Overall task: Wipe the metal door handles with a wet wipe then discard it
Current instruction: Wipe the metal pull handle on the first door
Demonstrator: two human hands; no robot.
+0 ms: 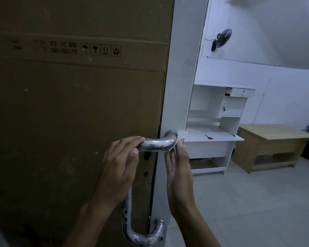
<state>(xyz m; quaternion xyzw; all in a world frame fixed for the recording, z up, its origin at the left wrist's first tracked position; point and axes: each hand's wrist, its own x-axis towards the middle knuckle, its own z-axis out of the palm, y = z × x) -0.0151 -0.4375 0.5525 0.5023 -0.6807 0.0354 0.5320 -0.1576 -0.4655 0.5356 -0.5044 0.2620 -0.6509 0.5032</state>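
Observation:
A curved metal door handle is fixed to the white door frame, with its lower bend near the bottom edge. My left hand grips the upper bar, fingers over the top and thumb below. A thin white wet wipe is wrapped round the top bend by the mount. My right hand holds the wipe against the handle's bend, fingers pointing up; the fingertips are partly hidden behind the wipe.
Brown cardboard covers the door panel at left. Through the opening stand a white desk unit with orange-handled scissors, a low wooden table, a wall fan and tiled floor.

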